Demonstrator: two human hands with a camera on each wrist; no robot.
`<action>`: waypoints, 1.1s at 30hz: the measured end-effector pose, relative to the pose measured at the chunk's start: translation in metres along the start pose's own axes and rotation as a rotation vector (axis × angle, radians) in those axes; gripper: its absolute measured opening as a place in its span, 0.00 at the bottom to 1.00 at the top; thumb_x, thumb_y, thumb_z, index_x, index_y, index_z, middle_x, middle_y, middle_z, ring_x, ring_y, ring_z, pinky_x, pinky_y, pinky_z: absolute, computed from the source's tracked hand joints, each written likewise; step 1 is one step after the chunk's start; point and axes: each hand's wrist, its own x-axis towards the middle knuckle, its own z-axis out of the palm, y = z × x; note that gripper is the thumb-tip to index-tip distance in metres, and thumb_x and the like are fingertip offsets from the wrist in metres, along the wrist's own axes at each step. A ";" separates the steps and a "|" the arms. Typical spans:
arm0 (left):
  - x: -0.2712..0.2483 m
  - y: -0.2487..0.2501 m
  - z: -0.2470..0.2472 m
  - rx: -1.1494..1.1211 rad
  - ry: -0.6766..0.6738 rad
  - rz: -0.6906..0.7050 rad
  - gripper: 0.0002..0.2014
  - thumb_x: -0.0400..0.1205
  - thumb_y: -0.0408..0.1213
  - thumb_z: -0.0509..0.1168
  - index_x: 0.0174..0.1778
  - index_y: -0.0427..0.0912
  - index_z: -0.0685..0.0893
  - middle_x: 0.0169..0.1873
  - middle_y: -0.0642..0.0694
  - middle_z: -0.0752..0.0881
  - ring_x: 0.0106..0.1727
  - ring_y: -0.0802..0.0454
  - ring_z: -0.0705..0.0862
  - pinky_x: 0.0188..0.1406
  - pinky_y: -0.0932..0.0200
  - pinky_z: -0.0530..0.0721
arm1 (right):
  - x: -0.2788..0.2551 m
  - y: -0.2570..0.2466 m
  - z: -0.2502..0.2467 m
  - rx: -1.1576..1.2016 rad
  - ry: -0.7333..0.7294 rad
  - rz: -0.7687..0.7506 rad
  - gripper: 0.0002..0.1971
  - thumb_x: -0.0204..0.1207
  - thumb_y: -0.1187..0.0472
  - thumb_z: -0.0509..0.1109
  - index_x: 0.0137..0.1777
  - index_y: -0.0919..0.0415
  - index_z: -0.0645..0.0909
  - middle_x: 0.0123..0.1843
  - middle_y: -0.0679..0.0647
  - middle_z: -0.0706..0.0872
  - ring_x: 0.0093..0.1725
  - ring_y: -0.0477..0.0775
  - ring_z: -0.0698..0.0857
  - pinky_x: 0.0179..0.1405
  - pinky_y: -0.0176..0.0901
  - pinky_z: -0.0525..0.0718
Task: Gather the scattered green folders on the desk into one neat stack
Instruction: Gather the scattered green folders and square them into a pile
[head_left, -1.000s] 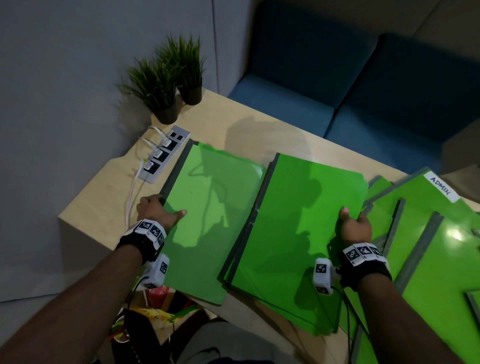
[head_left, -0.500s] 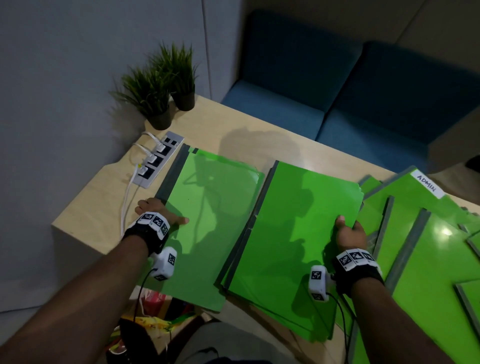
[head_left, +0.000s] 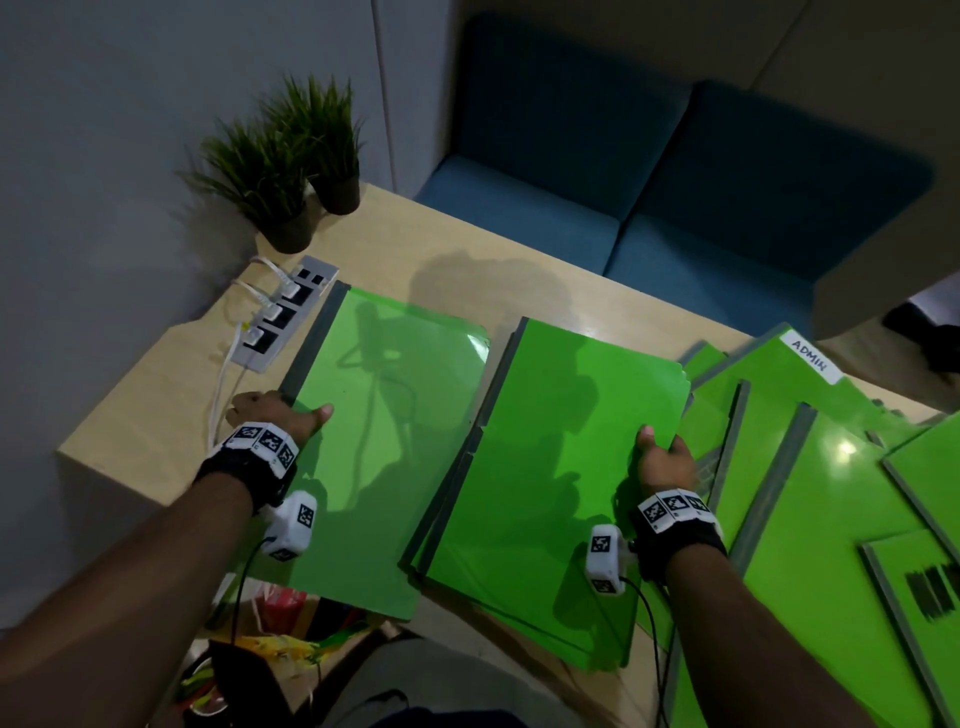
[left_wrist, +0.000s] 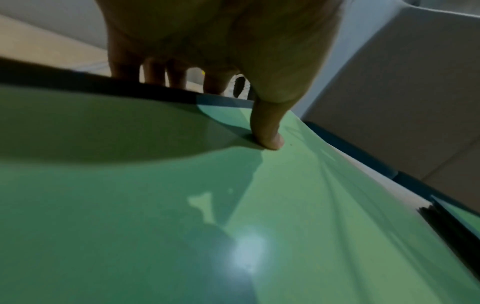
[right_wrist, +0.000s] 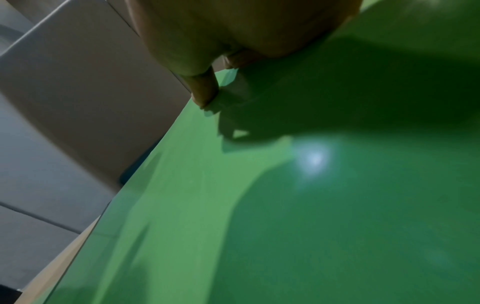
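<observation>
Two green folders lie side by side on the wooden desk. My left hand grips the left folder at its grey spine edge, thumb on top, fingers curled under. My right hand holds the right edge of the middle folder stack, thumb pressed on top, fingers hidden beneath. The middle stack is a few folders with grey spines, overlapping the left folder's right edge. Several more green folders lie fanned at the right, one labelled ADMIN.
A power strip with white cables sits left of the folders. Two potted plants stand at the desk's far left corner. A blue sofa lies beyond the desk. A bag with colourful items sits below the near edge.
Both hands keep their grip on the folders. The middle stack has shifted slightly toward me and to the right, and the view has tilted a little.
</observation>
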 end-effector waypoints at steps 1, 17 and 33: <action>-0.002 0.001 -0.003 -0.016 -0.007 0.013 0.46 0.65 0.75 0.64 0.65 0.37 0.81 0.65 0.28 0.79 0.63 0.26 0.78 0.63 0.37 0.79 | 0.000 0.000 0.000 0.005 -0.005 0.004 0.35 0.84 0.46 0.62 0.85 0.63 0.58 0.84 0.63 0.62 0.82 0.68 0.63 0.81 0.61 0.62; -0.025 0.030 -0.129 -0.985 0.391 0.520 0.37 0.74 0.49 0.75 0.75 0.40 0.68 0.70 0.42 0.80 0.68 0.48 0.80 0.71 0.46 0.77 | 0.000 -0.004 -0.002 -0.112 -0.061 -0.016 0.36 0.85 0.44 0.59 0.85 0.65 0.56 0.85 0.65 0.61 0.81 0.70 0.64 0.78 0.58 0.64; -0.089 0.103 0.097 -0.556 -0.260 0.461 0.41 0.75 0.59 0.69 0.77 0.44 0.59 0.70 0.38 0.77 0.68 0.37 0.79 0.67 0.40 0.78 | -0.015 -0.011 0.010 0.041 -0.174 -0.154 0.51 0.63 0.28 0.73 0.80 0.61 0.66 0.76 0.58 0.76 0.74 0.64 0.76 0.72 0.56 0.75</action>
